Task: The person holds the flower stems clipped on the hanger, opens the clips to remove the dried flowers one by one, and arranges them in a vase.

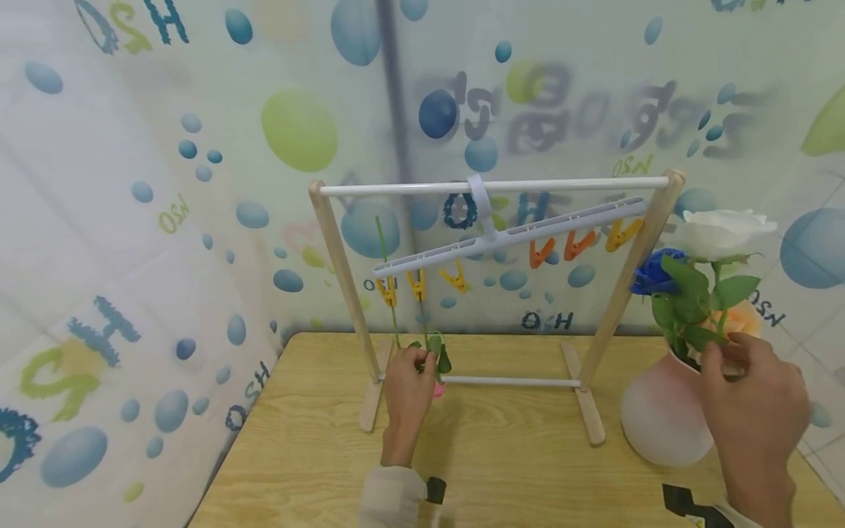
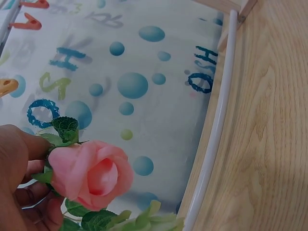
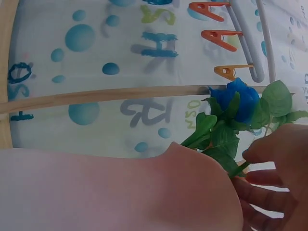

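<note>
My left hand pinches the stem of a pink rose close behind its bloom. The rose hangs head down from a yellow clothespin on the left half of a grey hanger. Beside it, a second stem hangs from the leftmost yellow clothespin; a pale green bloom shows at the bottom of the left wrist view. At the vase, my right hand pinches a green stem by the rim; I cannot tell which flower it belongs to.
The hanger hooks over the top bar of a wooden rack and tilts down to the left. A third yellow clothespin and several orange ones hang from it. A white rose, blue rose and orange rose stand at the vase.
</note>
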`<state>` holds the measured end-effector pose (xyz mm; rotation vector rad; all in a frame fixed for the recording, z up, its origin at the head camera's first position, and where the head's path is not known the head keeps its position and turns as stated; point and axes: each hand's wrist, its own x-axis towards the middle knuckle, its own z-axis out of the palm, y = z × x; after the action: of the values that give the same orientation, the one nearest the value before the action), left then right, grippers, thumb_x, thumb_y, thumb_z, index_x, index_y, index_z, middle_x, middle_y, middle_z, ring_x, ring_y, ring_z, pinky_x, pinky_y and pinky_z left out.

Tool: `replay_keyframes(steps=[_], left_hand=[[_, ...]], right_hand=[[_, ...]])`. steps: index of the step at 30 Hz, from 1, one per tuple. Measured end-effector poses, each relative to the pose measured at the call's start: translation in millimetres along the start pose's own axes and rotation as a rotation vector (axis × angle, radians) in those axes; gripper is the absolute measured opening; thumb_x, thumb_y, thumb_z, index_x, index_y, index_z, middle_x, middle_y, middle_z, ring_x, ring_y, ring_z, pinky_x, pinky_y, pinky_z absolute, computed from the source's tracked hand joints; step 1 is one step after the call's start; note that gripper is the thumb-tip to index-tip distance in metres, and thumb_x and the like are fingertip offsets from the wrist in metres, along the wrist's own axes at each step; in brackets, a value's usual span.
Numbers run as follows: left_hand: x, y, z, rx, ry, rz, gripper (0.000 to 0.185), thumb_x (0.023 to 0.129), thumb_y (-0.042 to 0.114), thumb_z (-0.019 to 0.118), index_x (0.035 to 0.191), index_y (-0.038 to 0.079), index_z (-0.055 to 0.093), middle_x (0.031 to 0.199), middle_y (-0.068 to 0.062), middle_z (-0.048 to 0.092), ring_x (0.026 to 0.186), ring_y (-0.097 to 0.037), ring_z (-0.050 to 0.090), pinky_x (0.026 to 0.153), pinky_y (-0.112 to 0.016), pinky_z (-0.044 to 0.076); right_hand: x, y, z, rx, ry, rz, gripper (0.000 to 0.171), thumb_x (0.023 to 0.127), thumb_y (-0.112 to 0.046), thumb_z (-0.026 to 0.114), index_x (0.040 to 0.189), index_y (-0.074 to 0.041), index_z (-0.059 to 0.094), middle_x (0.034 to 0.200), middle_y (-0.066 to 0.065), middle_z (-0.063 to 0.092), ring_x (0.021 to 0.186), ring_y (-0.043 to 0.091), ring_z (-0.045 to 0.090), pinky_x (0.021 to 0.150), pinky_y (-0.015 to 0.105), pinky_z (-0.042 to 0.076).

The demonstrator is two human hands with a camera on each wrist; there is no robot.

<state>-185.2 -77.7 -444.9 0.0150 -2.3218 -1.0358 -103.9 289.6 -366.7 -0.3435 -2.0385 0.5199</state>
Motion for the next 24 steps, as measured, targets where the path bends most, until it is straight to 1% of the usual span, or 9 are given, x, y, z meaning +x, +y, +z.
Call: replay_keyframes(steps=[2, 5, 8, 13, 15, 17, 18, 20, 24], left_hand=[[-0.3, -0.4, -0.2, -0.002, 0.001, 0.000, 0.012, 0.087, 0.016, 0.074, 0.080, 0.007, 0.071, 0.081, -0.006, 0.067, 0.077, -0.022, 0.062, 0.069, -0.039, 0.052], [-0.4, -0.5, -0.9, -0.003, 0.004, -0.003, 0.013, 0.088, 0.017, 0.074, 0.080, 0.007, 0.071, 0.082, -0.007, 0.067, 0.077, -0.022, 0.063, 0.069, -0.040, 0.052], [-0.7, -1.0, -1.3, 0.009, 0.006, -0.004, 0.013, 0.088, 0.018, 0.074, 0.080, 0.008, 0.071, 0.082, -0.006, 0.066, 0.078, -0.022, 0.062, 0.069, -0.040, 0.052], [-1.7, -2.1, -1.3, 0.026, 0.005, -0.009, 0.013, 0.088, 0.018, 0.074, 0.081, 0.008, 0.071, 0.082, -0.006, 0.067, 0.078, -0.021, 0.062, 0.069, -0.039, 0.052], [-1.9, -2.1, -1.3, 0.023, 0.004, -0.009, 0.013, 0.088, 0.018, 0.074, 0.081, 0.008, 0.071, 0.082, -0.006, 0.067, 0.078, -0.021, 0.062, 0.068, -0.039, 0.052], [-2.2, -2.0, -1.2, 0.021, 0.004, -0.008, 0.013, 0.088, 0.018, 0.074, 0.081, 0.008, 0.071, 0.082, -0.005, 0.066, 0.077, -0.021, 0.062, 0.068, -0.039, 0.052], [-2.4, -1.8, -1.3, 0.020, 0.004, -0.009, 0.012, 0.088, 0.018, 0.074, 0.081, 0.008, 0.071, 0.082, -0.005, 0.066, 0.077, -0.021, 0.062, 0.067, -0.038, 0.052], [-2.6, -1.7, -1.3, 0.015, 0.007, -0.007, 0.012, 0.088, 0.017, 0.074, 0.080, 0.008, 0.071, 0.081, -0.005, 0.066, 0.076, -0.021, 0.062, 0.067, -0.038, 0.052], [-3.8, -1.6, -0.5, 0.023, 0.006, -0.007, 0.012, 0.088, 0.018, 0.074, 0.081, 0.009, 0.071, 0.081, -0.004, 0.066, 0.075, -0.020, 0.062, 0.065, -0.038, 0.052]], right_hand=[[-1.4, -0.6, 0.2, 0.017, 0.007, -0.013, 0.033, 0.090, -0.010, 0.060, 0.114, 0.012, 0.064, 0.094, 0.033, 0.068, 0.079, 0.051, 0.054, 0.060, 0.056, 0.034], [-2.9, -3.6, -0.5, 0.055, 0.025, -0.017, 0.037, 0.087, -0.005, 0.064, 0.118, 0.014, 0.060, 0.100, 0.035, 0.065, 0.087, 0.048, 0.053, 0.069, 0.055, 0.033], [-4.4, -8.7, -2.3, 0.089, 0.045, -0.024, 0.041, 0.086, -0.003, 0.063, 0.123, 0.013, 0.057, 0.103, 0.035, 0.063, 0.091, 0.048, 0.053, 0.071, 0.050, 0.031], [-6.5, -18.8, -4.0, 0.130, 0.098, -0.072, 0.042, 0.087, -0.005, 0.055, 0.126, 0.011, 0.056, 0.106, 0.035, 0.061, 0.092, 0.048, 0.054, 0.072, 0.023, 0.029], [-7.3, -23.6, -4.3, 0.153, 0.135, -0.090, 0.043, 0.086, -0.005, 0.053, 0.126, 0.010, 0.056, 0.108, 0.035, 0.059, 0.094, 0.048, 0.053, 0.075, 0.022, 0.030], [-7.5, -31.2, -3.6, 0.192, 0.199, -0.096, 0.044, 0.083, -0.005, 0.051, 0.124, 0.010, 0.056, 0.109, 0.036, 0.056, 0.096, 0.049, 0.051, 0.081, 0.029, 0.033], [-7.6, -35.9, -3.2, 0.213, 0.242, -0.096, 0.043, 0.082, -0.004, 0.050, 0.122, 0.011, 0.057, 0.108, 0.037, 0.055, 0.094, 0.043, 0.052, 0.082, 0.030, 0.033], [-7.2, -49.3, -0.8, 0.278, 0.361, -0.087, 0.040, 0.078, -0.002, 0.050, 0.115, 0.011, 0.060, 0.105, 0.036, 0.057, 0.095, 0.041, 0.053, 0.084, 0.034, 0.035], [-6.8, -79.6, 2.3, 0.385, 0.545, -0.086, 0.032, 0.075, 0.003, 0.048, 0.103, 0.010, 0.064, 0.098, 0.035, 0.061, 0.090, 0.042, 0.055, 0.087, 0.027, 0.036]])
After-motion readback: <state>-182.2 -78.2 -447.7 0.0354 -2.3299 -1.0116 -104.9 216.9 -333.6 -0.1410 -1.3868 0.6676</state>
